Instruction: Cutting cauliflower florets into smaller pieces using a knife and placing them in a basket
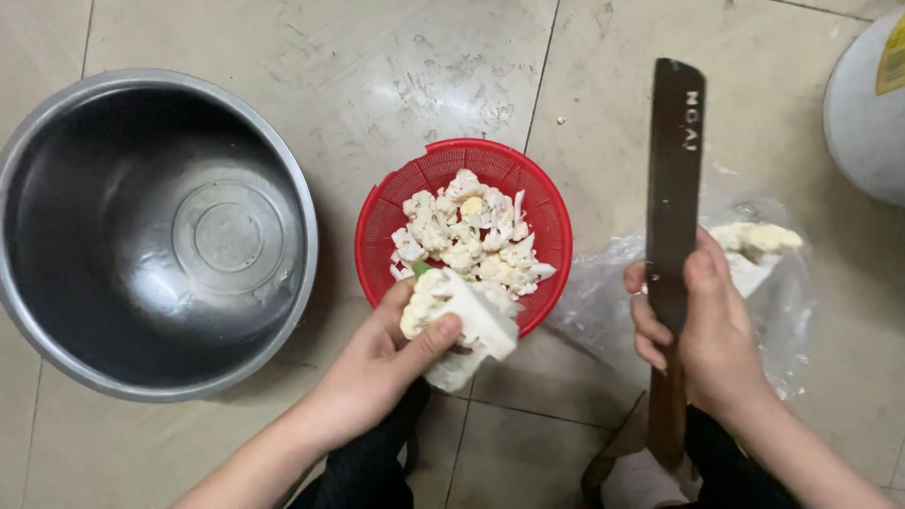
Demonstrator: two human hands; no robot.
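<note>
Cauliflower (459,325) is gripped by the left hand (377,368) over a red basket (377,231); the right hand (716,330) is clamped on an upright knife (674,188), so fingers could be nicked.

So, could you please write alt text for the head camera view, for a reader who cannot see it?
A person's left hand holds a cauliflower chunk over a red basket of florets, while the right hand grips a long knife, blade pointing away. A large empty metal bowl sits left on the tiled floor.

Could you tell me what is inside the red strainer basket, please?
White cauliflower florets fill the red strainer basket. The left hand and its cauliflower chunk cover the near rim.
</note>
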